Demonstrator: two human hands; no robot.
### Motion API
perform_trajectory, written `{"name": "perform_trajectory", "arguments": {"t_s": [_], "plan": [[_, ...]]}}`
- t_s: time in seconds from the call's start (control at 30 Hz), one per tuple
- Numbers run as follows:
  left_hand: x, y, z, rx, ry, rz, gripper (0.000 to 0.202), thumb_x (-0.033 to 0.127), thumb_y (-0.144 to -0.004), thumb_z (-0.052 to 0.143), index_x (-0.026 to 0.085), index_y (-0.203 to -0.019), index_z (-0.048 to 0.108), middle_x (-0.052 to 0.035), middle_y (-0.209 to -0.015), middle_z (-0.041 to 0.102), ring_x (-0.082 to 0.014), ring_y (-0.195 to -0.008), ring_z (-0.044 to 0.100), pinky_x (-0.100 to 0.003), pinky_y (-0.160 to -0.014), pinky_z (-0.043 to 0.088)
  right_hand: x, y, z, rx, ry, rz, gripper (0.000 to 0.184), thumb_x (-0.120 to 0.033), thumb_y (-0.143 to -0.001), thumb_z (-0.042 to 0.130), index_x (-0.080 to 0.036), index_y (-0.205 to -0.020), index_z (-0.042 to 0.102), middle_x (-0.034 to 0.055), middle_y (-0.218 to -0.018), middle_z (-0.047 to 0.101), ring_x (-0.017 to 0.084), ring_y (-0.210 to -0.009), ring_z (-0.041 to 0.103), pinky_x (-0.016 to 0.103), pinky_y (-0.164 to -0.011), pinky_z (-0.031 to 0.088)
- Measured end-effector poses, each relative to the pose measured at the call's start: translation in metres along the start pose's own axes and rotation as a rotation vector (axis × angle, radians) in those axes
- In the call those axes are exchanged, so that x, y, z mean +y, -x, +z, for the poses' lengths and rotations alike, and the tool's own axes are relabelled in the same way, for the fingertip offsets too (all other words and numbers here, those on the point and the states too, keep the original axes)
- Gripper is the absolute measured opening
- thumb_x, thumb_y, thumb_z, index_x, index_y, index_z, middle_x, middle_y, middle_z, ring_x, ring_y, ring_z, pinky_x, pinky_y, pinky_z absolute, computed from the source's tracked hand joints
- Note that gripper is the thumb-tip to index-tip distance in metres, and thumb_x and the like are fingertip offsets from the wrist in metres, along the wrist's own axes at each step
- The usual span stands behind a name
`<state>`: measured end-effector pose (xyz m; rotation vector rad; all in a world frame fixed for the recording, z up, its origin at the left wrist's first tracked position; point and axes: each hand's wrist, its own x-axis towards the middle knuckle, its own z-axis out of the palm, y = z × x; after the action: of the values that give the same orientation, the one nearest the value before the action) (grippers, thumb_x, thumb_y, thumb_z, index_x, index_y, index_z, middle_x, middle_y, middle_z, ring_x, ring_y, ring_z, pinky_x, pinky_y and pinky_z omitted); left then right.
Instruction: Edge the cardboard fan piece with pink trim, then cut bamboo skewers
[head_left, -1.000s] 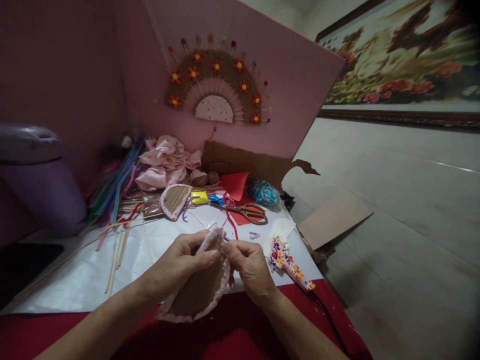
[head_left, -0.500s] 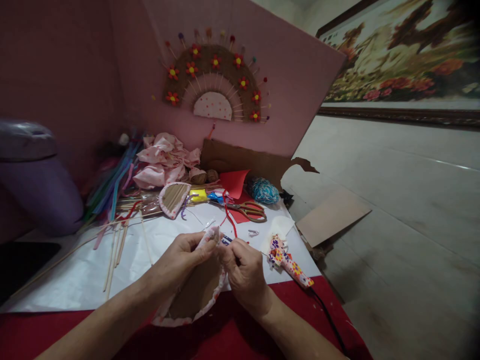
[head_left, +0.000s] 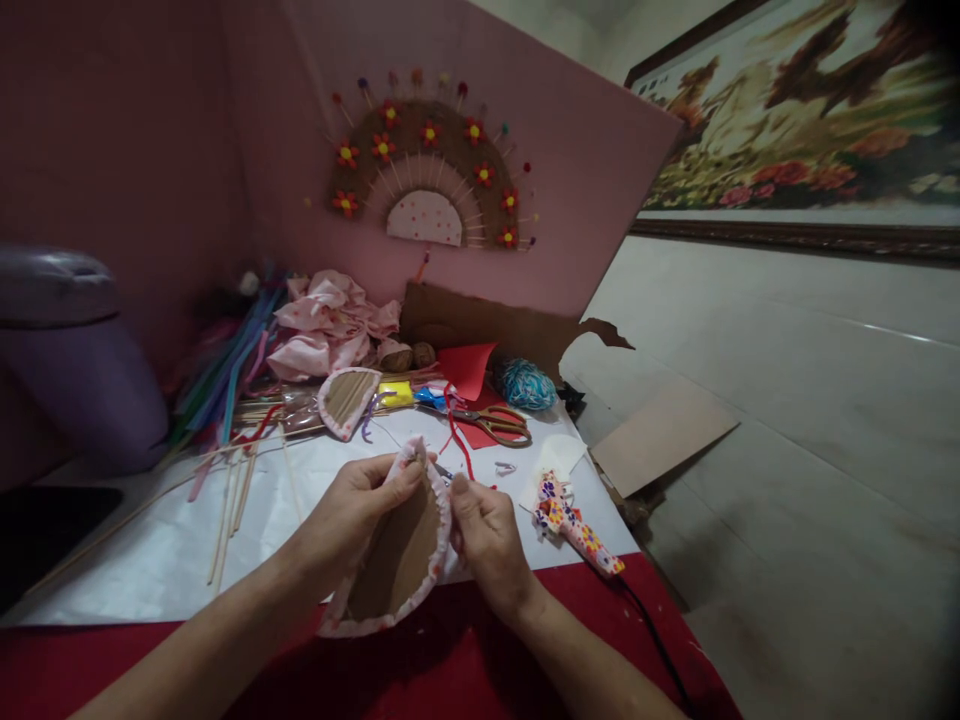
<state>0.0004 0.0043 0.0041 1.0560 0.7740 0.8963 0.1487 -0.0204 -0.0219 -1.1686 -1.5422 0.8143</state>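
My left hand (head_left: 349,515) pinches the top of a half-round cardboard piece (head_left: 397,560) edged with pink dotted fabric, holding it tilted above the table. My right hand (head_left: 484,535) presses its fingers against the fabric rim on the right side of that piece, thumb and fingers closed. A flower-patterned glue gun (head_left: 571,522) lies just right of my right hand on the white paper (head_left: 187,540). A second fabric-edged cardboard half-round (head_left: 346,398) lies farther back.
Scissors (head_left: 499,424) rest on red paper behind my hands. Thin wooden sticks (head_left: 232,495) lie at left, coloured strips (head_left: 225,370) and crumpled pink cloth (head_left: 330,325) behind. A blue yarn ball (head_left: 525,383), a purple bin (head_left: 71,355), a pink board with a finished fan (head_left: 431,170) stand around.
The cardboard piece has been turned more upright and shifted slightly left. My right hand has slid down from the tip to the right rim.
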Motion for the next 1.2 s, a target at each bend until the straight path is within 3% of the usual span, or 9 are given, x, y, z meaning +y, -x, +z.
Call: {"name": "perform_trajectory", "arguments": {"t_s": [0.13, 0.23, 0.4, 0.5, 0.6, 0.97, 1.07, 1.2], "plan": [[-0.005, -0.003, 0.000, 0.027, 0.017, -0.014, 0.035, 0.049, -0.072, 0.063, 0.014, -0.079, 0.060, 0.0005, -0.062, 0.058, -0.0121, -0.052, 0.053, -0.022, -0.049, 0.037, 0.003, 0.001, 0.005, 0.024, 0.093, -0.053, 0.044, -0.042, -0.088, 0.046, -0.019, -0.053, 0.032, -0.0052, -0.053, 0.028, 0.009, -0.052, 0.027, 0.023, -0.048, 0.024], [-0.008, -0.005, 0.000, 0.011, 0.031, 0.010, 0.036, 0.049, -0.074, 0.061, 0.013, -0.077, 0.060, 0.0009, -0.061, 0.056, -0.0111, -0.052, 0.052, -0.022, -0.051, 0.038, 0.005, 0.002, 0.006, 0.027, 0.130, -0.074, 0.042, -0.040, -0.087, 0.049, -0.019, -0.053, 0.036, -0.0050, -0.053, 0.032, 0.009, -0.052, 0.030, 0.023, -0.049, 0.025], [-0.007, -0.003, 0.000, 0.024, 0.004, 0.019, 0.034, 0.046, -0.072, 0.065, 0.013, -0.076, 0.061, 0.0003, -0.063, 0.058, -0.0122, -0.055, 0.053, -0.023, -0.054, 0.039, 0.004, 0.002, 0.004, 0.040, 0.051, -0.082, 0.040, -0.041, -0.091, 0.040, -0.018, -0.058, 0.043, -0.0029, -0.058, 0.039, 0.010, -0.056, 0.035, 0.023, -0.050, 0.028], [-0.007, -0.002, 0.000, -0.010, 0.016, 0.002, 0.032, 0.044, -0.071, 0.066, 0.014, -0.080, 0.064, 0.0000, -0.065, 0.059, -0.0143, -0.060, 0.055, -0.025, -0.058, 0.041, 0.000, 0.001, 0.002, 0.000, -0.082, -0.025, 0.034, -0.041, -0.089, 0.046, -0.018, -0.063, 0.047, -0.0041, -0.058, 0.040, 0.009, -0.053, 0.035, 0.021, -0.049, 0.030], [-0.005, -0.003, 0.000, -0.027, 0.021, 0.080, 0.028, 0.040, -0.072, 0.066, 0.015, -0.085, 0.066, -0.0015, -0.072, 0.062, -0.0149, -0.068, 0.056, -0.025, -0.065, 0.042, -0.003, -0.001, -0.001, -0.010, -0.152, 0.028, 0.033, -0.042, -0.086, 0.051, -0.018, -0.065, 0.050, -0.0045, -0.055, 0.043, 0.009, -0.049, 0.038, 0.020, -0.046, 0.031], [0.002, 0.000, -0.001, 0.015, -0.181, 0.175, 0.022, 0.035, -0.074, 0.065, 0.013, -0.073, 0.067, -0.0006, -0.068, 0.060, -0.0125, -0.065, 0.049, -0.021, -0.061, 0.038, 0.000, -0.002, -0.010, 0.068, -0.105, -0.012, 0.037, -0.045, -0.087, 0.048, -0.018, -0.063, 0.051, -0.0049, -0.053, 0.040, 0.009, -0.048, 0.036, 0.021, -0.045, 0.030], [0.003, 0.001, 0.000, 0.025, -0.224, 0.159, 0.024, 0.037, -0.074, 0.064, 0.013, -0.070, 0.066, 0.0002, -0.064, 0.058, -0.0120, -0.061, 0.047, -0.021, -0.058, 0.036, -0.001, -0.001, -0.011, 0.095, -0.122, -0.026, 0.033, -0.046, -0.087, 0.046, -0.018, -0.073, 0.056, -0.0035, -0.057, 0.047, 0.010, -0.050, 0.041, 0.021, -0.046, 0.033], [0.003, 0.001, 0.001, 0.002, -0.238, 0.157, 0.025, 0.038, -0.074, 0.064, 0.013, -0.073, 0.066, -0.0013, -0.068, 0.061, -0.0138, -0.065, 0.051, -0.023, -0.061, 0.038, -0.003, -0.001, -0.010, 0.053, -0.181, -0.005, 0.022, -0.039, -0.081, 0.060, -0.018, -0.085, 0.059, 0.0005, -0.072, 0.058, 0.012, -0.060, 0.051, 0.022, -0.053, 0.040]]}}
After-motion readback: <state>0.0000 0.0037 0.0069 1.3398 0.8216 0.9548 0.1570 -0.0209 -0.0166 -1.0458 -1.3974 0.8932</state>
